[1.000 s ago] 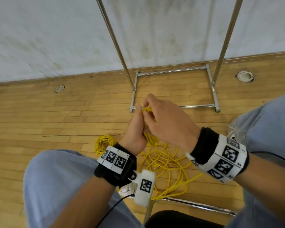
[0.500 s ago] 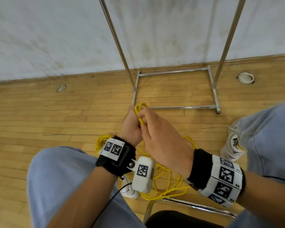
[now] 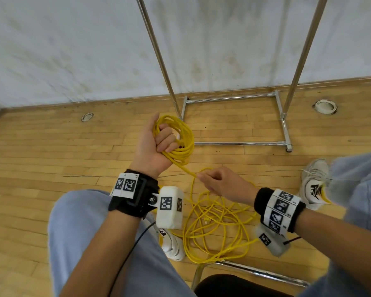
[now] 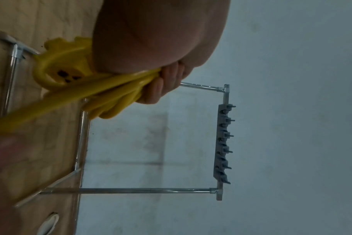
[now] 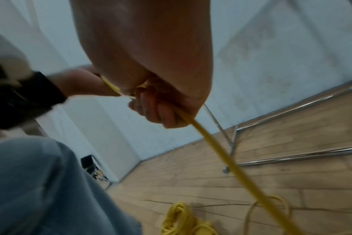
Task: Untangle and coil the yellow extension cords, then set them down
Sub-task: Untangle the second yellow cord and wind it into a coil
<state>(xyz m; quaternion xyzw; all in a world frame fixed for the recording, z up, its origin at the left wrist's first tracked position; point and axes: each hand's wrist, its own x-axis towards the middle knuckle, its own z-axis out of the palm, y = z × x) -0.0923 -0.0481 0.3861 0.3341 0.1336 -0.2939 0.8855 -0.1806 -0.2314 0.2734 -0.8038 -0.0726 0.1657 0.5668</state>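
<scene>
Overhead, left hand point(image 3: 156, 146) grips one coil point(image 3: 176, 142); right hand point(image 3: 221, 185) pinches its strand; a second coil point(image 5: 179, 217) lies on floor.

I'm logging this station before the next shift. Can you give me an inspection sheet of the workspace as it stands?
Surface: wood floor, a long crack in one board.
Job's things: coil of yellow cord in the left hand; loose cord in a tangle on the floor between the feet; a second, finished coil lying on the floor.
Clutter: nothing seen.
Grippers: left hand grips the coil, fingers through it; right hand pinches the strand running from the coil to the tangle.
Cables: black wrist-camera lead over the left thigh.
Surroundings: stained wall; metal rack against it; round floor fittings.
</scene>
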